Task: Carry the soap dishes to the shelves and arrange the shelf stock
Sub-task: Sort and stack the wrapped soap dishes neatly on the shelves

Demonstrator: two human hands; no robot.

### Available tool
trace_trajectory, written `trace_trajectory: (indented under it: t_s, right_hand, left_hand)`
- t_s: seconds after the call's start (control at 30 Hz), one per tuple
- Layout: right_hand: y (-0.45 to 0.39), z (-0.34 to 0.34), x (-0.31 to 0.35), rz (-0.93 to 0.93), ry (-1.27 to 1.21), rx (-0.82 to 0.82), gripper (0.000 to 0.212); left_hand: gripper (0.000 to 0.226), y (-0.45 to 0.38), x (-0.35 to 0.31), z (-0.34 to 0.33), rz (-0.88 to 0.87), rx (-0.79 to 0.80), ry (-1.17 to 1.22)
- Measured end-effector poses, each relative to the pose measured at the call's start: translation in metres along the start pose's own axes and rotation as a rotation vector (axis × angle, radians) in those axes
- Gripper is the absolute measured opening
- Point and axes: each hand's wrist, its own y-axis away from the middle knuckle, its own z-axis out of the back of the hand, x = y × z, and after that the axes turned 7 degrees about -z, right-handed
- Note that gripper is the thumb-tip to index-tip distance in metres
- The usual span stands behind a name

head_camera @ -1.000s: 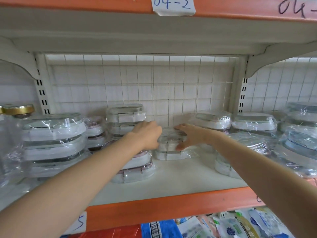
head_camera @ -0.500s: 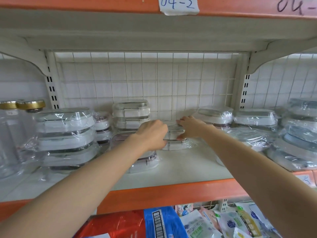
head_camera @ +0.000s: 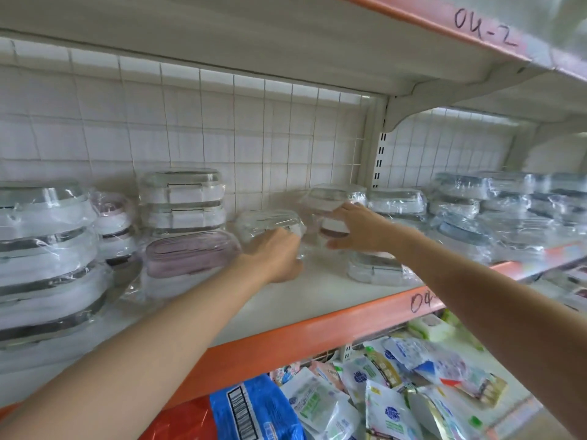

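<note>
Head view | left hand grips wrapped soap dish; right hand grips another; shelf edge reads "04-2"

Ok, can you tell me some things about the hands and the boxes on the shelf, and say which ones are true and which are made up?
1. Both hands reach onto the shelf with the orange front edge. True.
2. The left hand is on a wrapped soap dish. True.
3. The right hand holds a blue packet. False: it is at the wrapped dishes stacked on the shelf; the blue packet lies below the shelf.
4. The pink dish sits to the right of both hands. False: it is to their left.
5. The wall behind the shelf has a wire grid. True.
</note>
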Motion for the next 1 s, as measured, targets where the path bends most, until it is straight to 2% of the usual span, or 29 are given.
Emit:
trace_trajectory:
  t_s: [0.13, 0.3, 0.47, 0.67, 0.77, 0.87, 0.93, 1.0]
  right_hand:
    - [0.026, 0.009, -0.023, -0.14, 0.024, 0.062, 0.073]
    - [0.044, 0.031, -0.05, -0.241, 0.016, 0.048, 0.05]
    - [0.039, 0.038, -0.083, -0.217, 0.019, 0.067, 0.039]
    - [0.005, 0.041, -0.119, -0.015, 0.004, 0.287, 0.072]
    - [-0.016, 0.035, -0.134, 0.042, -0.022, 0.48, 0.091]
    - [-0.04, 0.028, -0.145, 0.117, 0.01, 0.569, 0.103]
    - [-0.051, 0.026, -0.147, 0.175, 0.068, 0.596, 0.108]
    - [-0.056, 0.023, -0.149, 0.222, 0.15, 0.592, 0.108]
  left_hand:
    - [0.04, -0.003, -0.011, -0.005, -0.015, 0.037, 0.047]
    - [0.041, -0.008, -0.016, -0.003, -0.038, -0.025, 0.108]
    - [0.04, -0.032, -0.041, -0.013, -0.033, -0.093, 0.245]
    - [0.061, -0.079, -0.076, -0.004, 0.115, -0.073, 0.494]
    - [0.062, -0.092, -0.084, -0.005, 0.167, -0.046, 0.512]
    - [0.065, -0.095, -0.087, -0.008, 0.191, -0.043, 0.473]
    - [0.06, -0.095, -0.09, -0.012, 0.215, -0.068, 0.496]
    - [0.041, -0.095, -0.094, -0.011, 0.226, -0.09, 0.537]
